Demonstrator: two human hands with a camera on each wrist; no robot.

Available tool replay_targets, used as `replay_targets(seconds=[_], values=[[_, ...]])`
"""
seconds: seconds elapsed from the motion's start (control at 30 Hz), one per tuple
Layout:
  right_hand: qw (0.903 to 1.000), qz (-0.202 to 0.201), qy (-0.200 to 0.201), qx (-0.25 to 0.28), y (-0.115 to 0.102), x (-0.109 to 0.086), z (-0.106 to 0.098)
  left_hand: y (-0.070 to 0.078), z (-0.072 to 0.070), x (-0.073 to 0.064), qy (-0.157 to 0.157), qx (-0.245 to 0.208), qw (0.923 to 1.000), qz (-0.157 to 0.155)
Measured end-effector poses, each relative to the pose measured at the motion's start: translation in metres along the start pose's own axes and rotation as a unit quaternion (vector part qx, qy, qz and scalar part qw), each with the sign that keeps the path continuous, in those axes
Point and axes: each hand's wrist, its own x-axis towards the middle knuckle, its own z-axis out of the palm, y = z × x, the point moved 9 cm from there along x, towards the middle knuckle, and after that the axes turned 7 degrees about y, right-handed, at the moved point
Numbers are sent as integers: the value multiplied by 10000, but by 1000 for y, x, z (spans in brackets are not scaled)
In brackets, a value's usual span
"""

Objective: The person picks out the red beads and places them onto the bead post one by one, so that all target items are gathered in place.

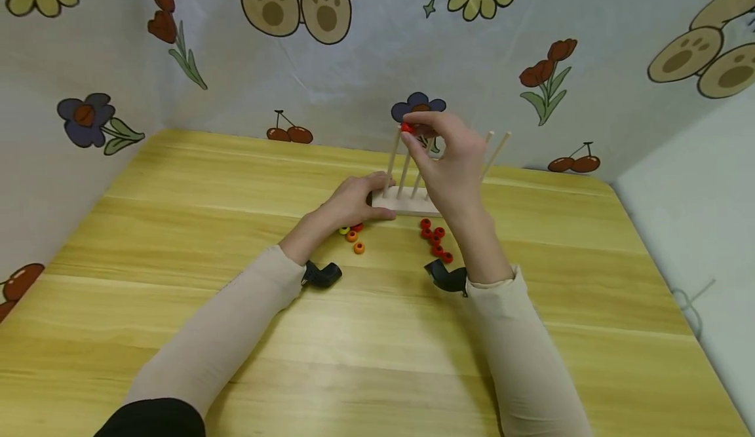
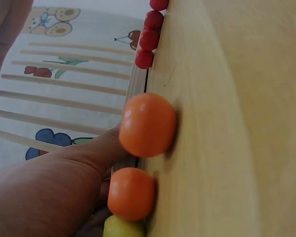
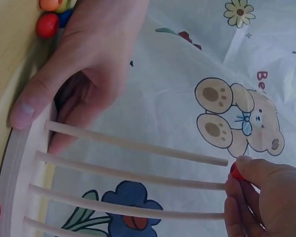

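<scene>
A pale wooden rack [image 1: 407,206] has a flat base with several thin upright pegs [image 1: 392,162]. My left hand [image 1: 348,202] grips the base's left end, thumb along the near side and fingers behind. Up by the peg tops, my right hand [image 1: 453,162] pinches a red bead [image 3: 236,170] between thumb and index finger. That bead is right beside the tip of the leftmost peg, as the right wrist view shows. The pegs in view there carry no beads.
Several red beads [image 1: 436,240] lie in front of the base. Near the left wrist are orange beads [image 2: 148,125], a yellow bead [image 2: 123,227], another red bead [image 3: 48,25] and a blue bead [image 3: 65,19]. A patterned cloth [image 1: 366,76] hangs behind the wooden table [image 1: 366,358].
</scene>
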Motion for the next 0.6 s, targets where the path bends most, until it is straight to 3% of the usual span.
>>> replay_targets(seconds=[0.33, 0.6], values=[[9974, -552, 32, -465, -9, 1, 6, -4, 2, 2, 23, 7, 10000, -48], [9981, -426, 71, -450, -7, 1, 10, -3, 4, 0, -27, -46, 9999, -102]])
